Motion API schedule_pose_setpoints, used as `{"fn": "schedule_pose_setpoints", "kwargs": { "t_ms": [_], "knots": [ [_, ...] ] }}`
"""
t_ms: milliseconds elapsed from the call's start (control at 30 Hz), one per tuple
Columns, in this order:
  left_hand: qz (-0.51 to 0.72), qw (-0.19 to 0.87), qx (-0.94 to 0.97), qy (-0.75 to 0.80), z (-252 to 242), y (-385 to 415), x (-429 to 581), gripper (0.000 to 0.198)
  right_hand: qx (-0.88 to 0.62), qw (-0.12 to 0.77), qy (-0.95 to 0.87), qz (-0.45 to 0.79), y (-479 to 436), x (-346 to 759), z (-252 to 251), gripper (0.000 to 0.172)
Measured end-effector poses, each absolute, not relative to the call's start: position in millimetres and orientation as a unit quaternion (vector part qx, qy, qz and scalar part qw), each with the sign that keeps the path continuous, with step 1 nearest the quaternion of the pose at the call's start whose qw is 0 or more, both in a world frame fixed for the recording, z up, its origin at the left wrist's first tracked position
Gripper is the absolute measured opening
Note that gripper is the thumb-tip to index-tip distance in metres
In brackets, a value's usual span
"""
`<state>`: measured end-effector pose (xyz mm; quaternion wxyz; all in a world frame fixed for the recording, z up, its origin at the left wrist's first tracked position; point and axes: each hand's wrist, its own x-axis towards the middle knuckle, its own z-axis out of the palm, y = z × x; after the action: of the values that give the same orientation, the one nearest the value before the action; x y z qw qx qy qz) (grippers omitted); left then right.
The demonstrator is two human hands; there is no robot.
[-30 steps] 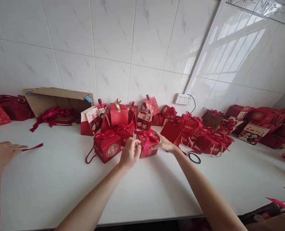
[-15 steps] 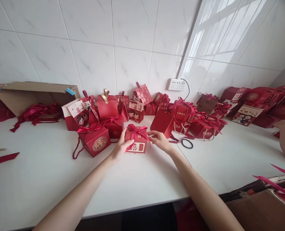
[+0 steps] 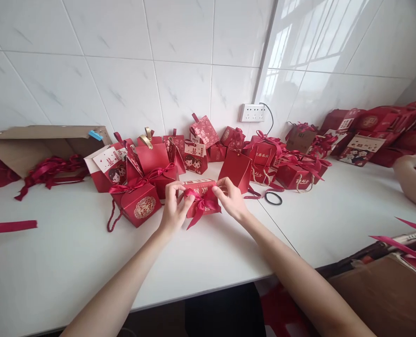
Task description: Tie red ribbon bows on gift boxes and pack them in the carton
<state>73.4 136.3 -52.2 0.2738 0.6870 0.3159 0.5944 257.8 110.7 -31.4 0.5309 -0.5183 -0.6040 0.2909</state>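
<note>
A small red gift box point(image 3: 212, 185) with gold characters sits on the white table in front of me, a dark pink ribbon bow point(image 3: 202, 202) tied across it. My left hand point(image 3: 175, 206) is closed at the box's left side, thumb and fingers pinching the bow's left loop. On the opposite side, my right hand point(image 3: 230, 199) pinches the right loop between thumb and fingers. The ribbon tails hang down over the near face. Just left of my hands stands a larger red box point(image 3: 142, 206) with a gold round emblem and a rope handle.
Several red gift boxes point(image 3: 155, 159) line the wall behind. A black ring point(image 3: 273, 198) lies on the right. An open cardboard box point(image 3: 21, 145) holds ribbons at far left. Another person's arm point(image 3: 413, 180) reaches in at right, near a brown carton point(image 3: 379, 299).
The box's double-happiness front no longer shows; its top and bow now face me. My left hand has shifted from the box's side to the bow, and my right hand onto the right loop.
</note>
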Motion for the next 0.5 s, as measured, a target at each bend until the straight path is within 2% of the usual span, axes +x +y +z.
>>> {"fn": "schedule_pose_setpoints", "kwargs": {
  "t_ms": [167, 333, 500],
  "knots": [
    [0.581, 0.219, 0.701, 0.351, -45.5, 130.6, 77.3, 0.026, -0.517, 0.513, -0.637, 0.251, 108.7, 254.1, -31.4, 0.035],
    [0.577, 0.230, 0.691, 0.369, -42.7, 131.5, 74.5, 0.020, -0.528, 0.508, -0.652, 0.197, 114.5, 255.5, -38.0, 0.030],
    [0.567, 0.291, 0.674, 0.373, -44.4, 136.0, 71.0, 0.021, -0.501, 0.524, -0.632, 0.274, 117.4, 256.8, -39.8, 0.028]
  ]
}}
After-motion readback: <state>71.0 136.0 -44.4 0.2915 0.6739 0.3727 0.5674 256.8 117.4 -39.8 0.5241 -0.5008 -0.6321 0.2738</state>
